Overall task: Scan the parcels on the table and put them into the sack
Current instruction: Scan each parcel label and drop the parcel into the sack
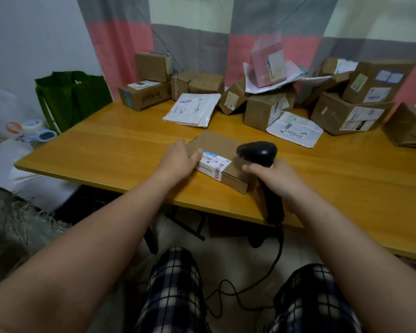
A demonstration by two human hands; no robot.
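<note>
Pinning the flat brown cardboard parcel (216, 144) to the orange wooden worktop (106, 150) near its front edge with the left hand (180, 156), grip open, fingers straight, clasping nothing; wrapping the right hand (271, 179) round the black handheld scanner (257, 151), grip closed on its handle, head hovering beside the white barcode label (213, 164). Possibly risking a missed read, left fingertips touching the label's end; possibly snagging the black cable (281, 246) on the worktop edge when reaching for the green fabric sack (72, 97), well apart at the left
</note>
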